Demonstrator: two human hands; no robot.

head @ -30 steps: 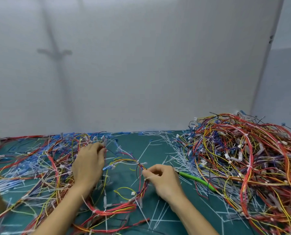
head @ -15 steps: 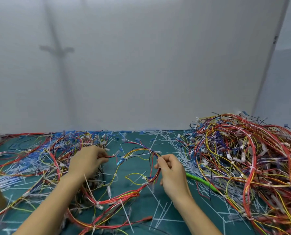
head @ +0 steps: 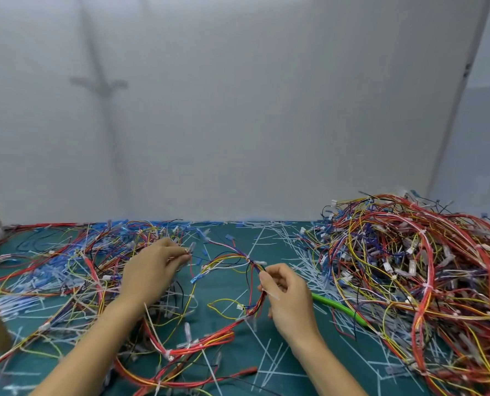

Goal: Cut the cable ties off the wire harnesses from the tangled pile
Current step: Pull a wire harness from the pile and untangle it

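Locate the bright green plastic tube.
The green tube lies on the teal mat, right of centre, head view, between the right hand and the tangled wire pile.

Wire pile (head: 415, 281) — mostly red, with yellow, blue, white strands. Mat (head: 232, 350) dark green, strewn with white ties (head: 269, 364); a bright green tube (head: 338, 307) — near right.

Both forearms extended forward, apart. Left hand (head: 152, 270) and right hand (head: 291, 295) each pinch the wire harness (head: 226, 257), fingers curled.
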